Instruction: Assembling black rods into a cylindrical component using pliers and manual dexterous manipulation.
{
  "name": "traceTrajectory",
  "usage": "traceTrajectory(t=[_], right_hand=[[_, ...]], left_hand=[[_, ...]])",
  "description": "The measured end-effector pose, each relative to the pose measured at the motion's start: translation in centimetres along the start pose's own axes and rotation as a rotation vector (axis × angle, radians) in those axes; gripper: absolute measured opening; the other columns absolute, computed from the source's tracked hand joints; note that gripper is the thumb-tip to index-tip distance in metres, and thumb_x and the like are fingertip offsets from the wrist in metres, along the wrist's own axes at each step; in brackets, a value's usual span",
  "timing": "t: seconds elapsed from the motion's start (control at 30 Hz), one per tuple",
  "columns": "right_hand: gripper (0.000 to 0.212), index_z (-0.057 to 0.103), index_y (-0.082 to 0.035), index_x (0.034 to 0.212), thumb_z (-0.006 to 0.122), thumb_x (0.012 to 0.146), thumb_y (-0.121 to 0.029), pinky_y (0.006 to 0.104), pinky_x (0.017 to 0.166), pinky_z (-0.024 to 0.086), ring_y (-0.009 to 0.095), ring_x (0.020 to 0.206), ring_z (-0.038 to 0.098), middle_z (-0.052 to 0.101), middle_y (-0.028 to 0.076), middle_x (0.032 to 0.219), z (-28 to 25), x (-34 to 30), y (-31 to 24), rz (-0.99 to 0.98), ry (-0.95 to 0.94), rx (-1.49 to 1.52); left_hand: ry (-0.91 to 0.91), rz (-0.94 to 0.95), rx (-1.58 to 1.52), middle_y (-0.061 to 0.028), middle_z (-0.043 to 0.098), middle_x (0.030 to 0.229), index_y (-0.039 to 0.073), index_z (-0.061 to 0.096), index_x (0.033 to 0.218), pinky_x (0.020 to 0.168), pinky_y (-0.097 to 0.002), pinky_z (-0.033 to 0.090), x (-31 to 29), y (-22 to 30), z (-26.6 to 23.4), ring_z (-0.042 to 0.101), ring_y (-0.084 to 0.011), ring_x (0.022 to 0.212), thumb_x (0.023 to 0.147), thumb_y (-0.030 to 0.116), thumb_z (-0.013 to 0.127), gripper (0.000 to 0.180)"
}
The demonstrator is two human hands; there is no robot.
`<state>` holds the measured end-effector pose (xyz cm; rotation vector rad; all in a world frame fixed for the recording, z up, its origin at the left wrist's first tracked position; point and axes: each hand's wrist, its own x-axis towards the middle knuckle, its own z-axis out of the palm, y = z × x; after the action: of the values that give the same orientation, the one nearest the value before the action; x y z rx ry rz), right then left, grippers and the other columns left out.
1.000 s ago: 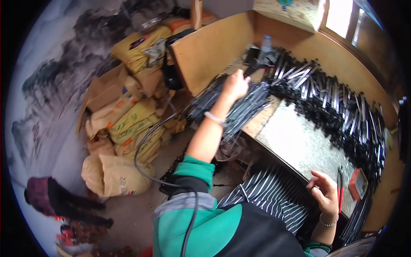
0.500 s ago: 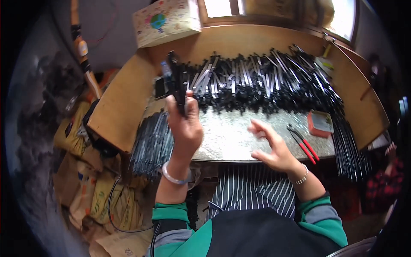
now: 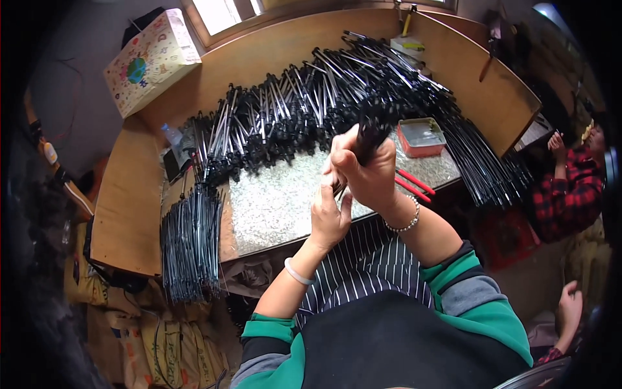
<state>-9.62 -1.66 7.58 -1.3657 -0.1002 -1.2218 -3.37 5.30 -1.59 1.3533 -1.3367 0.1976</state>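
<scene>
Held up in front of my chest is a black folded umbrella frame [image 3: 377,126], its upper end smeared by motion. My right hand [image 3: 372,172] is wrapped around it, thumb up. Just below, my left hand [image 3: 329,219] has its fingers closed at the frame's lower end, which is mostly hidden between the hands. Similar umbrella frames [image 3: 285,117], with silver shafts and black parts, lie heaped across the back of the table [image 3: 269,211]. Beside my right wrist lie pliers with red handles [image 3: 416,185], their jaws hidden behind the hand.
A bundle of thin dark rods [image 3: 192,243] overhangs the table's left edge; more rods [image 3: 483,165] hang off the right. A red open box [image 3: 421,146] stands near the heap. Wooden panels [image 3: 133,201] border the table. A co-worker in a checked sleeve [image 3: 560,201] sits at right.
My left hand has come down and right from over the left side, and my right hand, open before, now grips the umbrella frame. The view has turned toward the right.
</scene>
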Motion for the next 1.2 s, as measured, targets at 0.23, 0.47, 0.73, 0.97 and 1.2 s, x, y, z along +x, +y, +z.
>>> traceTrajectory(t=[0.23, 0.47, 0.73, 0.97, 1.2], right_hand=[[0.026, 0.052, -0.004, 0.078, 0.059, 0.089, -0.026, 0.0214, 0.05, 0.045, 0.005, 0.046, 0.047, 0.051, -0.002, 0.056, -2.2, -0.4, 2.1, 0.348, -0.085, 0.056], [0.041, 0.051, -0.002, 0.11, 0.062, 0.085, -0.032, 0.0297, 0.07, 0.046, 0.016, 0.08, 0.053, 0.056, 0.01, 0.089, -7.4, -4.4, 4.9, 0.372, -0.039, -0.698], [0.048, 0.053, -0.006, 0.117, 0.067, 0.078, -0.029, 0.0388, 0.092, 0.036, 0.031, 0.106, 0.042, 0.05, 0.014, 0.113, -18.9, -9.4, 4.0, 0.352, -0.096, -1.788], [0.04, 0.057, -0.007, 0.109, 0.069, 0.076, -0.027, 0.039, 0.09, 0.036, 0.03, 0.102, 0.043, 0.051, 0.013, 0.107, -19.3, -9.4, 2.6, 0.115, 0.009, -1.717], [0.023, 0.059, 0.0, 0.097, 0.066, 0.082, -0.016, 0.0279, 0.063, 0.047, 0.015, 0.072, 0.058, 0.061, 0.008, 0.077, -11.4, -11.2, -2.2, 0.483, -0.163, -0.888]], left_hand=[[-0.118, -0.36, -0.128, -0.0131, 0.061, 0.088, -0.001, 0.044, 0.117, 0.068, -0.0347, 0.048, -5.5, -1.6, 1.3, 0.061, -0.0233, 0.079, 0.091, 0.012, 0.049, 0.029], [-0.431, -1.237, -1.215, 0.0009, 0.042, 0.064, 0.002, 0.05, 0.107, 0.051, -0.0226, 0.037, -12.5, 2.7, -2.7, 0.039, -0.0071, 0.054, 0.098, 0.024, 0.04, 0.025], [-0.397, -1.596, -1.318, 0.0016, 0.039, 0.06, 0.004, 0.051, 0.091, 0.047, -0.0229, 0.037, -13.3, 4.1, -5.4, 0.038, -0.0088, 0.049, 0.098, 0.031, 0.036, 0.032], [-0.445, -1.538, -1.14, -0.0011, 0.047, 0.058, 0.005, 0.049, 0.082, 0.045, -0.0217, 0.037, -10.7, 5.3, -5.4, 0.042, -0.011, 0.045, 0.099, 0.032, 0.032, 0.036], [-0.658, -1.178, -1.069, -0.0034, 0.051, 0.058, 0.004, 0.05, 0.078, 0.047, -0.0226, 0.041, -10.6, 6.1, -6.4, 0.049, -0.0124, 0.048, 0.099, 0.03, 0.032, 0.038]])
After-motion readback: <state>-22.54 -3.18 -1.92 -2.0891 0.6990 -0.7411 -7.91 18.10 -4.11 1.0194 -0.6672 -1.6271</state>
